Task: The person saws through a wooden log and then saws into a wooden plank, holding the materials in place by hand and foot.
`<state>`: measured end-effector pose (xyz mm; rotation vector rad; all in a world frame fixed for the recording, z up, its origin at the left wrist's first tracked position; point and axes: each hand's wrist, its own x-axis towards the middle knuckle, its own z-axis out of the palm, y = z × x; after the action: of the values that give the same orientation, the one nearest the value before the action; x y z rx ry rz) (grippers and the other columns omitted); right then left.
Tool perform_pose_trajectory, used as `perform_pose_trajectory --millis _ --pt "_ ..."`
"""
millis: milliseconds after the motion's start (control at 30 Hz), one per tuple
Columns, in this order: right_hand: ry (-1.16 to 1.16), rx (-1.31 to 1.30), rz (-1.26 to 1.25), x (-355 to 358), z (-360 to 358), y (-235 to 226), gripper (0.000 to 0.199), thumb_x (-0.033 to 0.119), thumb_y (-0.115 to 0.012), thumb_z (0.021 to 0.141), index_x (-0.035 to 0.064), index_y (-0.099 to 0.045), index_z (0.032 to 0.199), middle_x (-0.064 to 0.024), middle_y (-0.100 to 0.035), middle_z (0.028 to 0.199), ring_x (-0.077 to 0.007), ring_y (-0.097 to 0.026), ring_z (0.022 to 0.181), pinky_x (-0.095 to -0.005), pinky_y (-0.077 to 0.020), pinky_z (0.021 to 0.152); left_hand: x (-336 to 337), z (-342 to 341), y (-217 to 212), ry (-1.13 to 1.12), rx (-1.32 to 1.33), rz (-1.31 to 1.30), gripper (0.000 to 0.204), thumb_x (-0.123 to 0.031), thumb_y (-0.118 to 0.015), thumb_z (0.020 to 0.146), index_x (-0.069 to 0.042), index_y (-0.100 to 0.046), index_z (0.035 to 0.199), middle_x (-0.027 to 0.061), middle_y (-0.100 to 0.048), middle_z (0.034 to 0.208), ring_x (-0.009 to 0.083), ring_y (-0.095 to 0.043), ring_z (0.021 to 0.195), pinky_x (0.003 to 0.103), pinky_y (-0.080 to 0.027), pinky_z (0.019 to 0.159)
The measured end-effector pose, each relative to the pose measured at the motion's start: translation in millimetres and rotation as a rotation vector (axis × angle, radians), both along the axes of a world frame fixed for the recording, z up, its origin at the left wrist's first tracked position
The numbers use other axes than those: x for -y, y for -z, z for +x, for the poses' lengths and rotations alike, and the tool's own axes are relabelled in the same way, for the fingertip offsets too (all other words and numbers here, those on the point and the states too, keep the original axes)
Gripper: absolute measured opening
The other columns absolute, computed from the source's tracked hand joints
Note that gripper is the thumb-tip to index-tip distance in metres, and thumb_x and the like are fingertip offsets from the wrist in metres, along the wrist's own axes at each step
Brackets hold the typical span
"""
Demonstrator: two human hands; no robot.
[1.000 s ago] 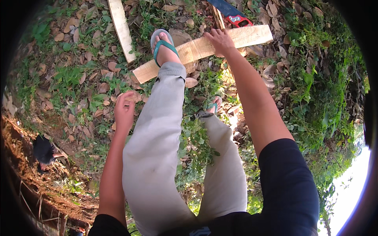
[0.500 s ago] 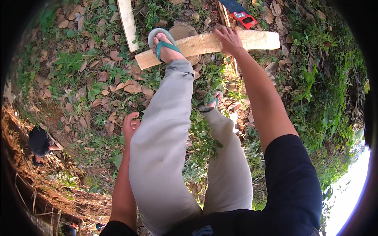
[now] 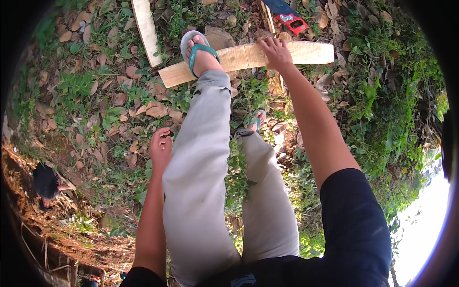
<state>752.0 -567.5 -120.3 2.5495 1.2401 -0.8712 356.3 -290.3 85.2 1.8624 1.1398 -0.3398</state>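
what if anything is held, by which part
The right grip rests on the wooden plank, right of centre; whether it clasps is unclear. Left grip looks empty.

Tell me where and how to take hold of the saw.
Grip the saw's red handle, probably with fingers through its opening. Coming from the right seems best: the handle end points toward the person, the blade runs away past the picture's top edge, and the board lies just nearer.

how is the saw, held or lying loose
Lying loose: the saw's handle is ungripped; the right hand is on the plank, the left hand empty.
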Motion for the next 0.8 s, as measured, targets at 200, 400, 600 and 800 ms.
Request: perform_pose_trajectory --millis 200,400,600,800 --pt "0.035 0.008 -0.016 -4.7 5.4 4.6 0.09 0.016 -0.084 0.069 0.0231 -0.036 0.145 -0.0075 -0.05 0.134 -0.0295 -0.048 0.134 -0.0511 -0.0305 0.118 2.7 13.3 -5.3 -0.005 0.012 -0.014 0.032 -0.004 -0.064 0.095 -0.007 -0.064 0.126 0.0062 -0.067 0.118 0.0113 -0.065 0.088 0.026 -0.051 0.07" --pt "0.064 -0.037 -0.091 -18.6 7.1 -1.3 0.082 0.013 -0.081 0.072 0.0229 -0.037 0.14 -0.0077 -0.05 0.133 -0.0287 -0.048 0.133 -0.0527 -0.0313 0.116 -32.7 2.7 -31.0 0.058 -0.003 0.032 0.031 -0.003 -0.062 0.095 -0.007 -0.064 0.126 0.0061 -0.067 0.117 0.0118 -0.064 0.088 0.027 -0.051 0.07" --pt "0.071 -0.06 -0.073 -5.1 7.1 -4.6 0.092 0.017 -0.083 0.073 0.0235 -0.033 0.15 -0.0099 -0.048 0.137 -0.0302 -0.044 0.138 -0.0564 -0.0267 0.121 -57.7 60.2 -17.9 0.126 -0.101 0.11 0.03 -0.002 -0.06 0.095 -0.004 -0.064 0.125 0.0072 -0.068 0.117 0.0126 -0.064 0.09 0.029 -0.053 0.082" --pt "0.291 -0.434 0.333 -15.5 40.9 5.0 0.084 0.03 -0.084 0.081 0.019 -0.04 0.152 -0.0124 -0.043 0.154 -0.0339 -0.039 0.145 -0.0583 -0.0309 0.12 -61.0 171.1 77.6 0.392 0.054 0.06 0.027 -0.003 -0.062 0.095 -0.006 -0.066 0.121 0.0061 -0.07 0.113 0.0171 -0.068 0.097 0.03 -0.055 0.078"
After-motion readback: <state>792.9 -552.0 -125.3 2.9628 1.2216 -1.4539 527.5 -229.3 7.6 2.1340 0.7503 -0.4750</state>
